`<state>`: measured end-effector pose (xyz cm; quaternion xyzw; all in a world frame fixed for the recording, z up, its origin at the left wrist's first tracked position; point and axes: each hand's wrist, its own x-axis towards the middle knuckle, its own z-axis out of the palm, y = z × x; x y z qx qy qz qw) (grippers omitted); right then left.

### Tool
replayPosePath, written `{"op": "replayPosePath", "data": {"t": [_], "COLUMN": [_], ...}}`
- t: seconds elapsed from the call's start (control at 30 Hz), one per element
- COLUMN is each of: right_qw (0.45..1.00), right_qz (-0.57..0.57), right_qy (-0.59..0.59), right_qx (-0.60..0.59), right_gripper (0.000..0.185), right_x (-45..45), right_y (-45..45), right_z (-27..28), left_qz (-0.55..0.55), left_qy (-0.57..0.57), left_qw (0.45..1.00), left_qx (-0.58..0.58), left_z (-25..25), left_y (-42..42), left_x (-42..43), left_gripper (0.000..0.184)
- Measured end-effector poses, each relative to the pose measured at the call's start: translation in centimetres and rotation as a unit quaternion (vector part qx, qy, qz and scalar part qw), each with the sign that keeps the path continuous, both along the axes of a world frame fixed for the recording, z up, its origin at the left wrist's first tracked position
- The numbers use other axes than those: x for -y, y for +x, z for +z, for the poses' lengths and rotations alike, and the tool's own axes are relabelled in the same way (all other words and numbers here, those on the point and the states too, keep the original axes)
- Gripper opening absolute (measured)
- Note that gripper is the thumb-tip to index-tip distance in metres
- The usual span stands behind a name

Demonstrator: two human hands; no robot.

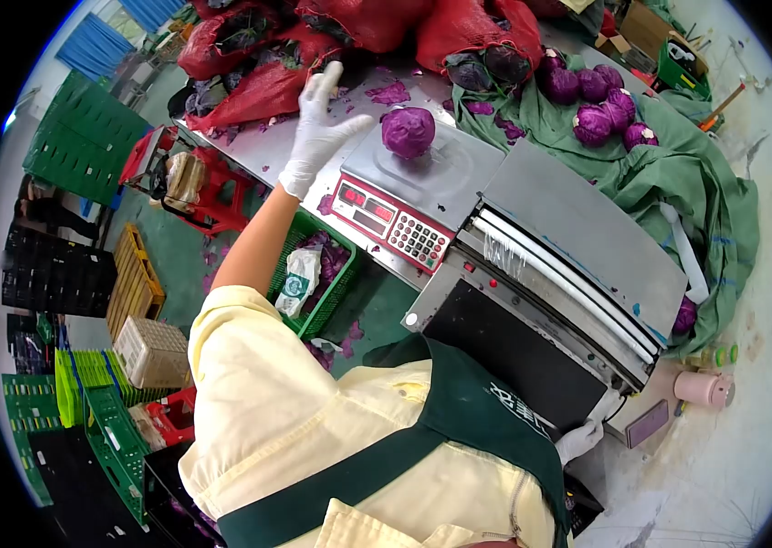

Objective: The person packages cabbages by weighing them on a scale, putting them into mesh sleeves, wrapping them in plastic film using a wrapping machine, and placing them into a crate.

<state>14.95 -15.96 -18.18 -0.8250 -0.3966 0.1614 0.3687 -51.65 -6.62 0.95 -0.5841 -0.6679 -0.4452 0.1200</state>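
Cabbage (408, 132) sits just beside left hand (320, 132), far from right hand (578, 442).

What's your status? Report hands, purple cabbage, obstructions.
Left hand spread open, apart from purple cabbage. Right hand by wrapping machine, grip unclear. Cabbage on scale. Nothing visible between it and left hand.

I can read no text for certain. Red digits (355, 195) glow, blurred, on the silver-and-red electronic scale (468, 175); slanted white characters (521, 407) mark my dark green apron (459, 379); the white plastic bag (304, 265) bears a round green emblem (295, 286), its lettering too small.
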Motion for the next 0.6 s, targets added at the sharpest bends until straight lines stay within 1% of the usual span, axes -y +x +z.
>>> {"op": "replayPosePath", "data": {"t": [0.03,0.07,0.1,0.17,0.2,0.23,0.3,0.33,0.37,0.43,0.5,0.53,0.57,0.6], "right_qw": [1.0,1.0,1.0,1.0,1.0,1.0,1.0,1.0,1.0,0.999,1.0,0.999,0.999,0.999], "right_qz": [0.001,0.0,0.0,-0.007,-0.002,0.004,0.001,0.002,-0.005,0.02,0.008,0.005,0.001,-0.001], "right_qy": [0.003,0.0,-0.002,-0.001,-0.002,-0.004,-0.001,-0.003,0.004,0.008,0.014,0.018,0.022,0.022], "right_qx": [-0.001,0.015,0.03,0.016,0.01,0.004,0.002,0.001,0.001,0.024,0.026,0.027,0.028,0.028], "right_gripper": [0.037,0.037,0.037,0.037,0.037,0.037,0.036,0.036,0.036,0.035,0.034,0.033,0.033,0.032], "right_x": [0.1,0.2,0.2,0.2,0.2,0.1,0.1,0.0,0.0,-0.2,-0.5,-0.6,-0.8,-0.9], "right_y": [0.2,0.4,0.4,-0.4,-0.5,-0.7,-0.9,-1.0,-0.8,-0.6,-1.2,-1.3,-1.5,-1.8], "right_z": [0.0,0.0,0.0,0.8,0.9,0.9,1.0,1.0,0.8,0.3,0.4,0.4,0.6,0.8], "left_qz": [-0.02,-0.033,-0.045,-0.047,-0.066,-0.059,-0.024,-0.011,0.015,0.045,0.06,0.086,0.097,0.066], "left_qy": [-0.026,-0.051,-0.066,-0.118,-0.12,-0.136,-0.209,-0.262,-0.288,-0.282,-0.282,-0.29,-0.275,-0.231], "left_qw": [0.999,0.998,0.997,0.992,0.99,0.988,0.978,0.965,0.956,0.958,0.958,0.953,0.956,0.96], "left_qx": [-0.012,0.002,-0.01,-0.012,0.017,0.039,0.006,0.007,-0.051,-0.035,-0.011,0.013,0.038,0.141], "left_z": [-0.4,-0.6,-1.9,-2.5,-3.8,-5.1,-8.4,-9.3,-9.2,-8.5,-7.2,-7.3,-8.2,-9.5], "left_y": [0.5,1.3,0.9,1.2,0.4,-0.2,-1.9,-2.3,-2.2,-1.7,-2.1,-2.7,-3.9,-5.4], "left_x": [-0.3,-0.9,-1.9,-3.5,-4.8,-5.9,-8.7,-9.2,-9.9,-10.3,-9.9,-10.0,-10.7,-11.2], "left_gripper": [0.095,0.097,0.101,0.104,0.105,0.104,0.105,0.105,0.103,0.099,0.096,0.096,0.094,0.094]}}
